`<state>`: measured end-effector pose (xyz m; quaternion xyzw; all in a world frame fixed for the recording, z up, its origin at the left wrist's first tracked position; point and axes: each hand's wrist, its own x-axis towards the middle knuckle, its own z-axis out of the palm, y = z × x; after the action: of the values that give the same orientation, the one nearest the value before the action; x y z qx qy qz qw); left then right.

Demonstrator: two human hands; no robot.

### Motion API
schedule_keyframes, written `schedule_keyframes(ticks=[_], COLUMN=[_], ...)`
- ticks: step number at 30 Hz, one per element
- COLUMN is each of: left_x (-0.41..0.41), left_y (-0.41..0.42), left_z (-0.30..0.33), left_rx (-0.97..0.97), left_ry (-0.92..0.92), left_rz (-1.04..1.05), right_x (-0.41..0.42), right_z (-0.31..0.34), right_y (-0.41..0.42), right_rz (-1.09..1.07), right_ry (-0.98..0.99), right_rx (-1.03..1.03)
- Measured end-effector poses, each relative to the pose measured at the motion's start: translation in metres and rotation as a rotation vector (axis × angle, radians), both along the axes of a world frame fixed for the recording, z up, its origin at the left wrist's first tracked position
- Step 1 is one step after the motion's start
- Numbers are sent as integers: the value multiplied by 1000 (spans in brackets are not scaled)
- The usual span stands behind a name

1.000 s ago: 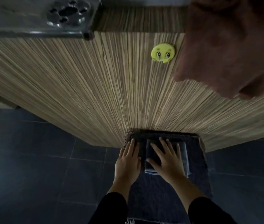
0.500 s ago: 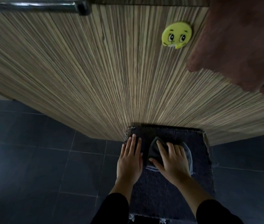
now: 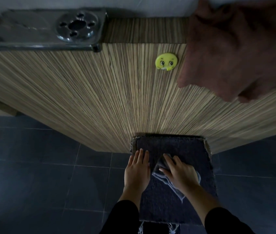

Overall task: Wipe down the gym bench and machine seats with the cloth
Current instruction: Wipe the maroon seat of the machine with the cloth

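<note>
While your right hand [image 3: 178, 172] gathers the cloth [image 3: 171, 180], keep the grip snug: the fingers curl over its bunched far end and pinch it against the mat [image 3: 171, 146], so lift only once the loose near tail is tucked in, or it will drag. Your left hand [image 3: 137, 173] lies flat, fingers straight and together, on the mat's left edge just beside the cloth; keep that pressure on so the mat does not slide on the floor [image 3: 37, 166] as you pull.

Look at the cloth itself: grey-blue, soft, folded in several layers, with paler edges fanning out towards you on the near right. It sits on the middle of the dark mat, mostly under your right palm. It looks limp and will likely unfold when raised. No bench is in sight, only a wood-grain cabinet [image 3: 100, 92] beyond the mat.
</note>
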<state>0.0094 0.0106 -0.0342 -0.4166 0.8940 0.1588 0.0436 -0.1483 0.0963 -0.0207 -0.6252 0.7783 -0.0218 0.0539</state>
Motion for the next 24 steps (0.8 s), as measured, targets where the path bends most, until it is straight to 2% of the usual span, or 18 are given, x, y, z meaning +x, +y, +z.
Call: schedule_keyframes(ticks=[5,9,13,14,16,19,24], left_x=[-12,-31,-61,-70,-87,-121,-178], left_y=[16,37,65,72,92,133,211], left_z=[39,92,131,142,151,161,182], left_rx=[-61,-13,-85,-47,10,-49,-64], left_ry=[-36,-79,-67,-99,-182,-165,-132], left_rz=[-158,-210,-281,-299,-396,-528,-716], right_x=[-4,-6,-10,-12,-16,-26,-54], right_z=[44,92,113,116,128,151,165], right_y=[26,59,102,115,142,185,267], right_rz=[-187,-373,-587,-633,-721,-889,-1161], right_ry=[-68,-88,-127,-144,-177,-265,-250], right_rx=[10,-40,-35,-28,-25,-30,-43])
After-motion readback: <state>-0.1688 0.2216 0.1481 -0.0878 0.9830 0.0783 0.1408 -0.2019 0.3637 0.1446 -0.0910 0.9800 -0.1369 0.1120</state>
